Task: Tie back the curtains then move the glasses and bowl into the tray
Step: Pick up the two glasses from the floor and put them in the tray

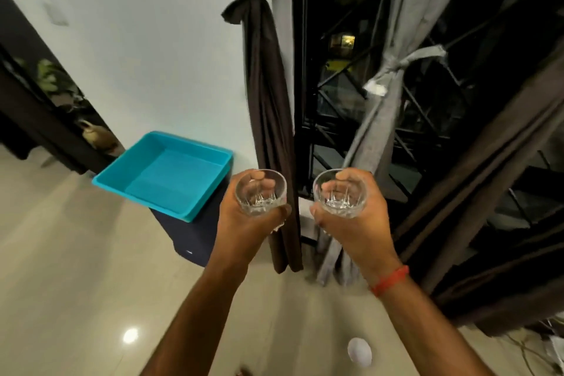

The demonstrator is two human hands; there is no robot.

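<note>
My left hand (pixel 244 223) grips a clear cut-glass tumbler (pixel 261 192), held upright in the air. My right hand (pixel 351 226) grips a second clear tumbler (pixel 340 194) at the same height. Both glasses look empty. A turquoise tray (pixel 128 181) sits on a dark stand to the left of my left hand, with nothing in it. The brown curtain (pixel 265 101) is tied back with a brown band, and the grey curtain (pixel 378 94) is tied with a grey band. No bowl is in view.
A dark stand (pixel 192 235) carries the tray beside the white wall. A dark window with a metal grille (pixel 335 85) lies behind the curtains. More brown drapery (pixel 488 192) hangs at the right. A small white round object (pixel 359 351) lies on the tiled floor.
</note>
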